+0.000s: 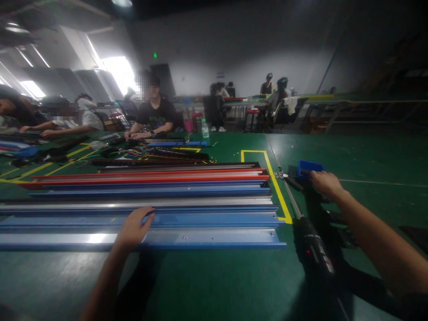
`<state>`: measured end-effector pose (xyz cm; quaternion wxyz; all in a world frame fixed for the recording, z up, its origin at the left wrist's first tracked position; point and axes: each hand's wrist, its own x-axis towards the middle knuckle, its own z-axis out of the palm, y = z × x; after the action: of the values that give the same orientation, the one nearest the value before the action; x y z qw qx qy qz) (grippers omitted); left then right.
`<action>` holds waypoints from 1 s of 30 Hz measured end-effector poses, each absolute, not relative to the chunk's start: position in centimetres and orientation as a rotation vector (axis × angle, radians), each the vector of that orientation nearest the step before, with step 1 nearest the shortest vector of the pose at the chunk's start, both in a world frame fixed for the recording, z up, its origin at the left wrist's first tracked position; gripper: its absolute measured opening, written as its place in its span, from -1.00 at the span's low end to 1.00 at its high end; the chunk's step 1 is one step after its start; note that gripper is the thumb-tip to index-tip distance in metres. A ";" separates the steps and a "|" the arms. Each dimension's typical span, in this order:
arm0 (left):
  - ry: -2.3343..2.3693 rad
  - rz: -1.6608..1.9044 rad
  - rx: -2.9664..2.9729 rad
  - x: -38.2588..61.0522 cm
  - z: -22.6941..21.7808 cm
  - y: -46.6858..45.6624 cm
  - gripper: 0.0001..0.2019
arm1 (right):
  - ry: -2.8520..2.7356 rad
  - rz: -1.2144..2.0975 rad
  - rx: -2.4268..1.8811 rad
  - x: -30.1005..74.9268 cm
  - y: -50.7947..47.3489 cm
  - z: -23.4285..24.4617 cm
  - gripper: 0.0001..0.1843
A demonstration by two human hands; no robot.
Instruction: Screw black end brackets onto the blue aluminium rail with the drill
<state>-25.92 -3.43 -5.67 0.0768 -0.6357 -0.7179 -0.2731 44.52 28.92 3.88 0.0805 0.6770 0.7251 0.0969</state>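
Observation:
My left hand (135, 225) lies over the near blue metal channels (214, 235). Its thumb stands apart from the fingers, and I see nothing held in it. The channels run side by side across the green table, with a silver one (214, 202) and an orange-red one (167, 177) farther back. At the right, my right hand (326, 183) is at the near edge of a small blue bin (310, 166). Its fingers are closed around something dark that I cannot make out. A black power screwdriver (316, 249) lies between my arms.
Yellow tape (279, 191) marks the table by the channel ends. Dark parts (337, 218) lie beneath my right forearm. Bundled wires and black strips (167, 154) lie behind the channels, near a bottle (205, 129). A co-worker (155, 116) sits across the table.

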 end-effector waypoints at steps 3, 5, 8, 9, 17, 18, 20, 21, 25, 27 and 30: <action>-2.150 -0.813 -1.903 -25.9 -5.6 -3.5 -0.46 | 2.210 0.266 1.996 45.0 28.2 3.8 -0.58; -2.155 -0.809 -1.902 -25.9 -5.6 -3.4 -0.46 | 2.240 0.260 1.971 45.4 27.6 3.6 -0.67; -2.172 -0.807 -1.900 -25.9 -5.5 -3.4 -0.48 | 2.298 0.238 1.904 46.0 26.4 3.3 -0.83; -2.180 -0.807 -1.901 -25.9 -5.5 -3.4 -0.49 | 2.318 0.227 1.878 46.2 26.0 3.2 -0.84; -2.233 -0.813 -1.896 -26.1 -5.6 -3.4 -0.50 | 2.356 0.108 1.765 47.6 22.7 3.5 -0.83; -2.236 -0.812 -1.900 -26.1 -5.6 -3.4 -0.51 | 2.352 0.088 1.756 47.7 22.5 3.7 -0.82; -2.241 -0.810 -1.908 -26.2 -5.6 -3.4 -0.53 | 2.340 0.038 1.743 47.7 22.2 4.1 -0.78; -2.244 -0.809 -1.911 -26.3 -5.6 -3.4 -0.53 | 2.332 0.012 1.739 47.6 22.2 4.3 -0.76; -2.264 -0.787 -1.916 -26.5 -5.7 -3.5 -0.51 | 2.292 -0.036 1.764 47.0 23.4 5.0 -0.67; -2.275 -0.768 -1.915 -26.6 -5.8 -3.5 -0.50 | 2.246 -0.032 1.785 46.4 24.5 5.1 -0.68; -2.281 -0.754 -1.908 -26.5 -5.8 -3.6 -0.49 | 2.167 -0.077 1.755 45.5 26.2 5.1 -0.58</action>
<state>-26.48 -3.59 -5.78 0.0370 -0.6215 -0.7430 -0.2456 45.45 26.21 5.06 0.1750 0.6193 0.7649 -0.0271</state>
